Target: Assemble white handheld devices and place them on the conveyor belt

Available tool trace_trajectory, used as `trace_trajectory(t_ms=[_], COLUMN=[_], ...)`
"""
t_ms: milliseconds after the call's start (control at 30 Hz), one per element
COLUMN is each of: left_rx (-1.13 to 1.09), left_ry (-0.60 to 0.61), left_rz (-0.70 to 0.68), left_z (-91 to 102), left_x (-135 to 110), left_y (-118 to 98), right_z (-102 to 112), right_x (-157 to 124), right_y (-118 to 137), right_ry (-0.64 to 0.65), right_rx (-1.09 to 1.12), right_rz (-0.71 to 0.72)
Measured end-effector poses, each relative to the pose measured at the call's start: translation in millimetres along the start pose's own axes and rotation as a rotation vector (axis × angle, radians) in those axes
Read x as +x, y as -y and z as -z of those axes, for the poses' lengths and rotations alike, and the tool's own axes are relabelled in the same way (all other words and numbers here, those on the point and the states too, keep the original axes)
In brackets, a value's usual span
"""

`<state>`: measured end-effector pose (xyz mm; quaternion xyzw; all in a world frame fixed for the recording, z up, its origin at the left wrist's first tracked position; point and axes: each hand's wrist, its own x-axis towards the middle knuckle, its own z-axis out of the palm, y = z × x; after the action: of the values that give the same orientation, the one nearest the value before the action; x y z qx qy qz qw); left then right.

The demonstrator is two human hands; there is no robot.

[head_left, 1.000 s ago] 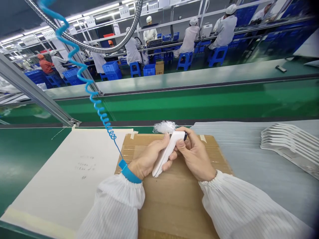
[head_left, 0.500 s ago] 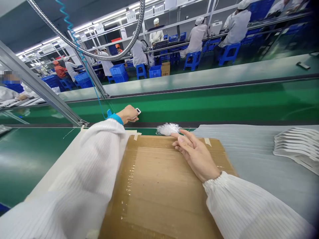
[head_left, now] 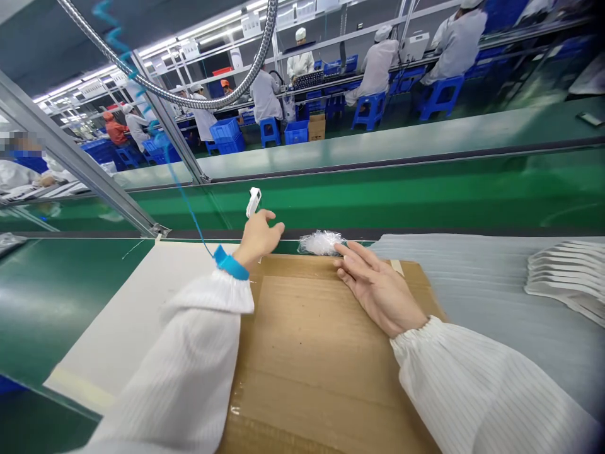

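Note:
A small white handheld device (head_left: 254,202) with a dark window lies on the green conveyor belt (head_left: 378,195). Just this side of it is my left hand (head_left: 263,236), its thumb and fingers apart and nothing in them. A blue wrist strap (head_left: 230,263) with a cord circles that wrist. My right hand (head_left: 378,284) hovers over the far right part of a cardboard box (head_left: 302,353), fingers stretched out and holding nothing. Its fingertips are beside a crumpled heap of clear plastic film (head_left: 321,243); whether they touch it I cannot tell.
White curved plastic parts (head_left: 567,274) stand in a row on grey foam sheeting (head_left: 477,302) at right. A white sheet (head_left: 146,302) lies at left. A metal post (head_left: 89,157) and a hanging metal hose (head_left: 189,101) cross the view. Several people sit at far benches.
My left hand has let go of the white device, which now lies on the belt, and has drawn back toward the box. My right hand has barely shifted.

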<state>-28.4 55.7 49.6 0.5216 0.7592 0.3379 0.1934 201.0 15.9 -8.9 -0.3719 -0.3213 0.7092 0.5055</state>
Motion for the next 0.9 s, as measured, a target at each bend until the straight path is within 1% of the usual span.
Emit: trace_trajectory(t_ms=[67, 133, 200, 267, 367, 500, 567, 700, 900], left_rx=[-0.006, 0.024, 0.092, 0.156, 0.174, 0.157, 0.159, 0.157, 0.142], left_ry=[-0.014, -0.076, -0.117, -0.113, -0.100, -0.114, -0.116, -0.116, -0.132], left_rz=[-0.001, -0.021, -0.087, -0.171, -0.232, -0.209, -0.187, -0.174, -0.174], left_z=[-14.0, -28.9, -41.3, -48.7, -50.8, -47.1, -45.7, -44.7, -45.2], left_x=[-26, -47, -61, -69, -72, -73, -73, -74, -75], left_y=[6, 13, 18, 22, 24, 24, 23, 24, 26], right_z=[2, 3, 3, 3, 3, 9, 10, 10, 8], right_x=[1, 3, 5, 7, 7, 4, 3, 2, 1], right_y=[1, 3, 6, 9, 12, 11, 10, 8, 9], right_ry=[0.010, 0.027, 0.032, 0.019, 0.011, 0.068, 0.073, 0.014, -0.026], right_rx=[-0.002, -0.009, -0.017, -0.019, -0.017, -0.066, -0.099, -0.133, -0.136], right_rz=[-0.012, -0.024, -0.043, -0.072, -0.100, -0.095, -0.087, -0.094, -0.113])
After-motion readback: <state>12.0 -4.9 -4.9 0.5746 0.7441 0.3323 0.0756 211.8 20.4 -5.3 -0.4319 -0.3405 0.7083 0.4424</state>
